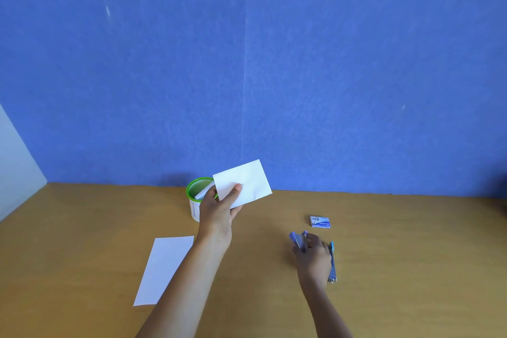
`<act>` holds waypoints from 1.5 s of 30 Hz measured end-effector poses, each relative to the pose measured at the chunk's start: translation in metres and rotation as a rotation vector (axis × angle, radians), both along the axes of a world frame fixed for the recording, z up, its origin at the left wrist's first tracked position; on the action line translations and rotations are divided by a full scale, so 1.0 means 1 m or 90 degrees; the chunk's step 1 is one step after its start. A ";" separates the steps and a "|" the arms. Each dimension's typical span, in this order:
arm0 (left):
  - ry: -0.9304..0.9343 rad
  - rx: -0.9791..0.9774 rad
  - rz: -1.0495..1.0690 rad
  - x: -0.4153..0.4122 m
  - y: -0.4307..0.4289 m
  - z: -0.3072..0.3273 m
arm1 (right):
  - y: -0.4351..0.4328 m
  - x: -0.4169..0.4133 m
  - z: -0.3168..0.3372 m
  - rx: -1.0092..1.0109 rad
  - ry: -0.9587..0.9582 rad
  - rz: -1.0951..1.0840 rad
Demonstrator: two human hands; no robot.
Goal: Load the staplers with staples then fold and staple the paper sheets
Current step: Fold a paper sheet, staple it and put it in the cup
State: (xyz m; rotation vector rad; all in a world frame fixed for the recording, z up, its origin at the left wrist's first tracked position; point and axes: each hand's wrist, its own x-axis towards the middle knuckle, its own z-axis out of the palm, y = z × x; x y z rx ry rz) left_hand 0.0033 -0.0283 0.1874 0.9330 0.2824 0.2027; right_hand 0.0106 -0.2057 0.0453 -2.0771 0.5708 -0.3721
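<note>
The left hand (219, 208) pinches a folded white paper sheet (247, 181) just right of the green-rimmed cup (194, 211); the right hand (314, 254) grips a purple stapler (297, 239).

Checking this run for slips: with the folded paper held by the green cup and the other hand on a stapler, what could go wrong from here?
1. The left hand pinches the folded paper by one edge beside the green-rimmed cup, which already holds papers; it could catch the rim or tip the cup.
2. The right hand holds the purple stapler right beside the blue stapler and may knock it.
</note>
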 end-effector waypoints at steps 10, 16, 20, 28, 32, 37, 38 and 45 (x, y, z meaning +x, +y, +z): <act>0.017 0.022 0.008 -0.001 0.001 -0.003 | -0.004 0.002 -0.019 -0.203 0.078 0.034; 0.022 0.031 0.013 0.000 0.003 -0.002 | -0.004 0.004 -0.019 -0.249 0.043 0.075; 0.026 0.043 0.029 -0.002 0.004 -0.002 | 0.007 0.003 0.023 -0.123 -0.255 0.218; 0.087 0.182 -0.086 -0.006 0.004 0.010 | 0.028 -0.003 0.119 -0.097 -0.427 0.463; 0.118 0.232 -0.149 -0.008 0.006 0.013 | 0.032 -0.004 0.127 -0.017 -0.405 0.430; 0.093 0.351 -0.078 -0.010 0.008 0.014 | 0.039 -0.007 0.135 0.230 -0.319 0.360; 0.086 0.366 -0.060 -0.011 0.008 0.014 | 0.040 -0.007 0.136 0.265 -0.302 0.353; 0.027 0.339 0.023 -0.016 0.005 0.014 | 0.044 -0.010 0.141 0.364 -0.263 0.321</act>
